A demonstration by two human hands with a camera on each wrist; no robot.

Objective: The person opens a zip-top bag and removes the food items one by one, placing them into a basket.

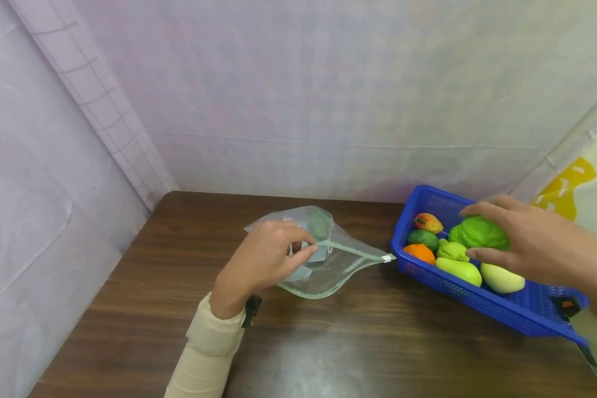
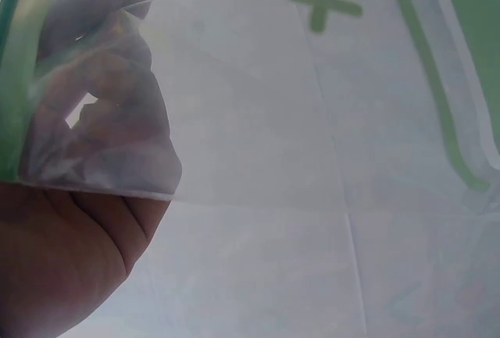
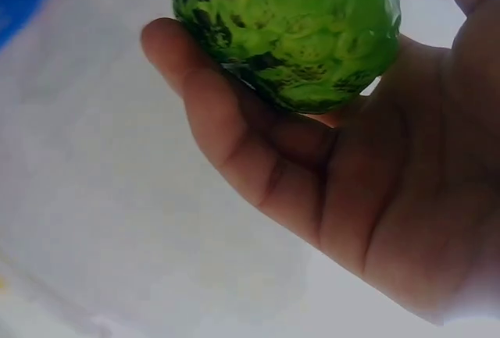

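Note:
My left hand (image 1: 268,254) pinches the upper edge of a clear zip bag (image 1: 328,276) with green-edged seams. The bag's mouth gapes, and its white slider (image 1: 388,258) lies near the basket. In the left wrist view, a green plus mark shows on the bag (image 2: 320,2), and my fingers are seen through the plastic. My right hand (image 1: 527,237) grips a knobbly green fruit like a custard apple (image 1: 480,232) over the blue basket (image 1: 482,315). In the right wrist view, fingers curl round the green fruit (image 3: 297,33), which has dark patches.
Inside the basket lie a red-yellow fruit (image 1: 429,223), a dark green fruit (image 1: 423,239), an orange fruit (image 1: 419,254), a bumpy light green fruit (image 1: 453,251), a green pear-shaped fruit (image 1: 459,271) and a pale one (image 1: 502,279). The wooden table (image 1: 179,249) meets a cloth-covered wall behind.

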